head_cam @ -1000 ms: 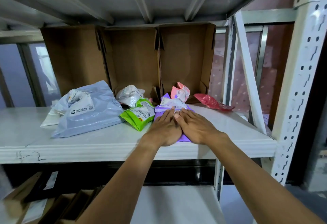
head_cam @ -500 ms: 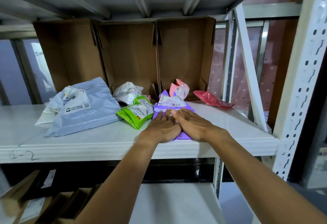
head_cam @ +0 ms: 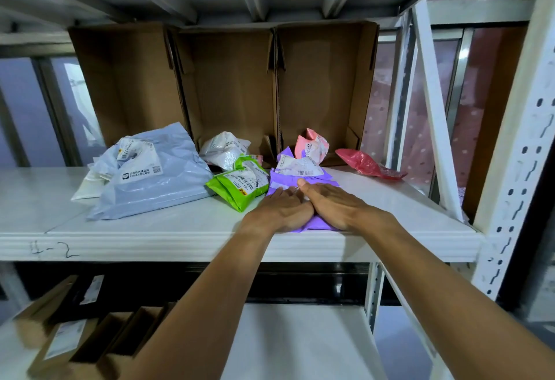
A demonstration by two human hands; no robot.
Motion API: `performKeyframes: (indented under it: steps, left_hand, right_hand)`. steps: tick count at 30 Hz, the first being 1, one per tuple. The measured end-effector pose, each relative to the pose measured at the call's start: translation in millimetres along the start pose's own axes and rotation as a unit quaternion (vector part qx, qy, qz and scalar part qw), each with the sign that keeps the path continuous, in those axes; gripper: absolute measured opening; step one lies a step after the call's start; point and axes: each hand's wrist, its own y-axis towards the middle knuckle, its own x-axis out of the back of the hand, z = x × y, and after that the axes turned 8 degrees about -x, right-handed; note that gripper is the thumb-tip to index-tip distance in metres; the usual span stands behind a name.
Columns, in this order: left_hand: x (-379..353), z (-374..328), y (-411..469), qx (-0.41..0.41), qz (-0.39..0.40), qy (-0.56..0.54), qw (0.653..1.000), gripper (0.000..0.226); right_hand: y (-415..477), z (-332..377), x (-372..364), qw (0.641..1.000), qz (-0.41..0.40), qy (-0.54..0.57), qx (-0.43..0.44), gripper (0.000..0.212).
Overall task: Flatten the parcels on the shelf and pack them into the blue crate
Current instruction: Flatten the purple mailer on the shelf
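At the near edge of the shelf (head_cam: 180,229), the left hand (head_cam: 282,210) and right hand (head_cam: 333,205) lie flat, side by side and touching. Their palms bear down on the purple parcel (head_cam: 277,183), likely to squeeze out air so it packs flat. The green parcel (head_cam: 237,187) sits just left, the pink parcel (head_cam: 310,147) behind. No blue crate shows. The hands have barely shifted since half a second ago.

purple parcel (head_cam: 303,183): glossy plastic | shelf (head_cam: 150,229): smooth white | boxes (head_cam: 228,85): matt cardboard
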Motion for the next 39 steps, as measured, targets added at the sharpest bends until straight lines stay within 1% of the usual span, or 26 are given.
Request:
performKeyframes:
  steps: [7, 9, 12, 15, 18, 21, 24, 26, 28, 31, 32, 33, 35, 37, 39]
  left_hand:
    - [2.6, -4.6, -2.9, 0.002, -0.005, -0.004, 1.0, 0.07]
    - [4.8, -8.5, -6.7, -0.009, -0.008, 0.008, 1.0, 0.064]
    - [7.0, -14.5, -15.0, -0.004, -0.031, -0.005, 0.999, 0.057]
    - [8.8, -14.8, -17.9, 0.02, -0.029, -0.019, 0.999, 0.059]
    - [16.1, -14.1, -21.0, 0.048, -0.012, 0.013, 0.999, 0.057]
    - [20.5, -12.8, -26.3, 0.071, -0.012, 0.007, 0.997, 0.058]
    - [19.9, -11.9, -27.1, 0.086, -0.019, 0.013, 0.996, 0.061]
    - [19.6, -14.4, -27.4, 0.087, -0.02, 0.019, 0.996, 0.061]
    - [20.4, -19.8, -31.6, 0.077, -0.025, 0.034, 0.996, 0.06]
    - [24.9, -27.5, -39.9, 0.043, -0.029, 0.1, 0.994, 0.053]
    - [24.4, -28.7, -41.9, 0.037, -0.03, 0.118, 0.992, 0.051]
    - [23.3, -29.5, -43.1, 0.034, -0.035, 0.13, 0.99, 0.048]
    - [19.8, -27.2, -41.0, 0.028, -0.067, 0.125, 0.99, 0.045]
    - [17.0, -24.8, -37.8, 0.008, -0.108, 0.08, 0.991, 0.043]
    - [17.6, -24.0, -35.4, -0.02, -0.118, 0.028, 0.992, 0.045]
  right_hand:
    - [1.2, -1.3, -0.8, 1.0, -0.001, 0.008, 0.002, 0.088]
    - [2.2, -3.0, -1.2, 1.0, 0.002, 0.007, 0.0, 0.078]
    - [1.8, -4.3, -0.4, 1.0, 0.001, 0.006, -0.014, 0.056]
    - [1.6, -5.4, -0.2, 1.0, 0.001, -0.013, -0.023, 0.05]
    - [2.9, -5.6, 0.0, 0.997, 0.015, -0.069, -0.021, 0.052]
    - [4.2, -7.8, 1.0, 0.995, 0.031, -0.093, -0.025, 0.052]
    - [3.7, -7.4, 0.5, 0.993, 0.024, -0.111, -0.037, 0.059]
    - [1.1, -3.1, 3.6, 0.989, 0.03, -0.134, -0.045, 0.056]
    - [-1.2, 2.5, 6.9, 0.986, 0.046, -0.153, -0.054, 0.056]
    - [-0.5, 11.0, 12.2, 0.984, 0.033, -0.167, -0.057, 0.071]
    - [0.0, 12.8, 12.8, 0.983, 0.023, -0.17, -0.06, 0.071]
    - [0.9, 14.1, 12.2, 0.984, 0.012, -0.166, -0.057, 0.066]
    - [1.7, 18.4, 10.1, 0.988, -0.022, -0.148, -0.024, 0.054]
    - [2.8, 20.3, 5.8, 0.994, -0.036, -0.108, 0.002, 0.047]
    - [4.6, 19.7, 0.9, 0.997, -0.038, -0.064, -0.013, 0.039]
